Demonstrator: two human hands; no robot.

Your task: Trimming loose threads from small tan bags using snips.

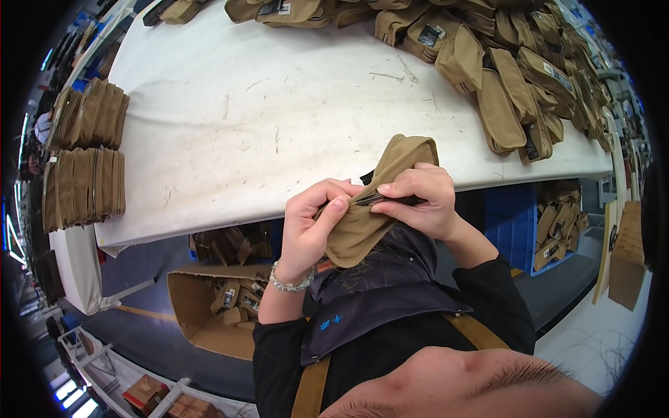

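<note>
A khaki fabric pouch (366, 237) is held at a slant in front of my body, just off the table's front edge. My left hand (313, 219) pinches it on the left, thumb pressed on the fabric. My right hand (421, 202) grips its right part, thumb and forefinger closed at a narrow dark opening or strip along the middle; whether a small tool is among those fingers, I cannot tell. Behind and below the pouch is my dark apron (376, 292), with loose threads on it.
The white table (244, 118) has a pile of khaki pouches (502, 97) at back right and two neat stacks (83, 188) at left. Below are a blue crate (505, 223) of pouches at right, dark-filled containers (230, 244) and a cardboard box (195, 320) at left.
</note>
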